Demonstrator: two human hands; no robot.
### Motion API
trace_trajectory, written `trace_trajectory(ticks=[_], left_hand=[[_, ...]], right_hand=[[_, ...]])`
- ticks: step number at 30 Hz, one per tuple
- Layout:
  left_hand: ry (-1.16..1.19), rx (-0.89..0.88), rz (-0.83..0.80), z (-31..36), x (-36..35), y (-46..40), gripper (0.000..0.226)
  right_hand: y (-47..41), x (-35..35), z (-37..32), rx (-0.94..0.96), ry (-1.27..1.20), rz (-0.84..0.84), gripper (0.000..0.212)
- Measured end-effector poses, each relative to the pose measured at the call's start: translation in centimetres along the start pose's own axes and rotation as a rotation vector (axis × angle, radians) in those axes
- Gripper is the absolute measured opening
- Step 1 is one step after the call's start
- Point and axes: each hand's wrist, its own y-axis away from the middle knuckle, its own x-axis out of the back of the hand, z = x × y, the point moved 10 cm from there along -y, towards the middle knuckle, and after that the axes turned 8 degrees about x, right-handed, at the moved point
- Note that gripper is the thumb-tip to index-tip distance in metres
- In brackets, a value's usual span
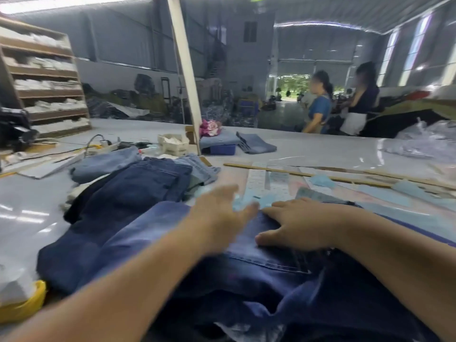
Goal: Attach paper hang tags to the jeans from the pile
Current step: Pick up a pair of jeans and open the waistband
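Under the right hand [299, 224], pressed flat with fingers spread, the jeans [246, 262] are pinned to the worktop [320, 149]. Nothing is held by the blurred, open left hand [219, 213]. Judged next: fetching a tag from the pale blue tags [256, 201] just beyond both grips.

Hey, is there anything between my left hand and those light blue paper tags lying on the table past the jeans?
Nothing visible blocks it. The left hand is open and blurred, just short of the light blue tags, while the right hand rests flat on the jeans beside that path.
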Motion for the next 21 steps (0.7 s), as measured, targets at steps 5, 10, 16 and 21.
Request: trace_trajectory(ticks=[5,10,16,21], left_hand=[[-0.214,-0.014,-0.190,0.3,-7.4,1.4,0.075],[-0.111,-0.080,-0.191,5.3,-3.6,1.0,0.037],[-0.155,-0.295,-0.126,14.3,-4.7,0.9,0.066],[0.087,-0.348,-0.030,15.2,-3.6,-0.4,0.022]], right_hand=[[6.2,-1.4,5.0,-0.187,-0.073,0.126,0.092],[12.6,-1.2,9.0,-0.438,-0.260,0.432,0.085],[16.2,-0.7,8.0,-0.410,-0.402,0.706,0.059],[17.8,-1.7,8.2,-0.395,-0.525,0.695,0.027]])
